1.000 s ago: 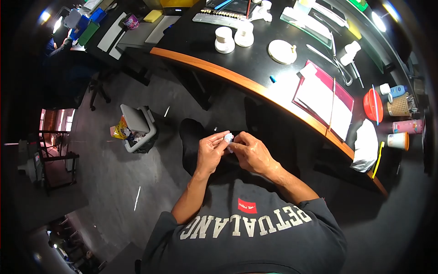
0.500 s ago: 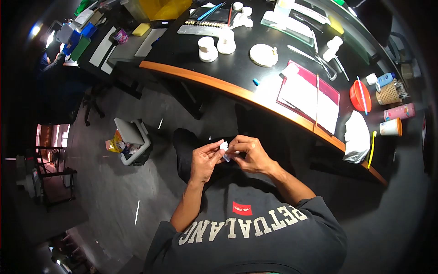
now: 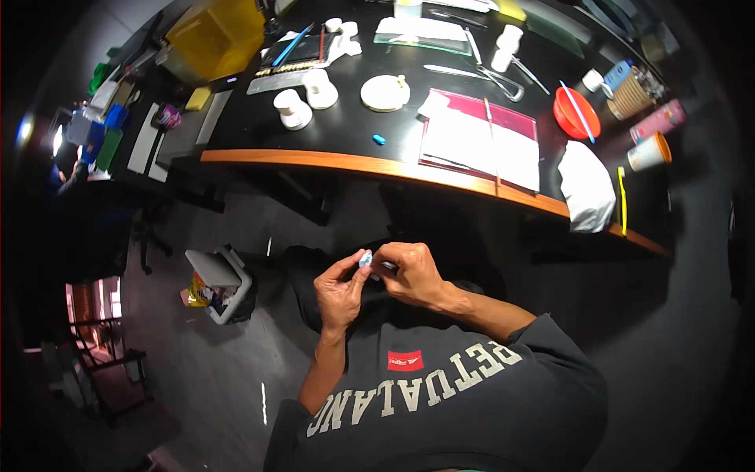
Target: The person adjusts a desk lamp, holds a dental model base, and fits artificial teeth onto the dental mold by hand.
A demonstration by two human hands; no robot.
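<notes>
Above my lap, my left hand pinches a small white and pale-blue piece between thumb and fingers. The piece is too small to name by kind. Right against it, the curled fingers of my right hand are closed, thumb tucked in; something small and greyish shows at them, but I cannot make out what it is. Both hands are in front of the table's wooden edge, lower than the tabletop. Nearest on the table are a small blue piece and white papers on a maroon folder.
White plaster-like pieces, a round cream disc, a red bowl, a white cloth or bag and a yellow toothbrush are on the black table. An open-lidded bin stands on the floor at left.
The view has turned, so the table and its objects sit further left and higher. My hands remain together; the held piece now shows more blue, and my right fingers look more curled.
</notes>
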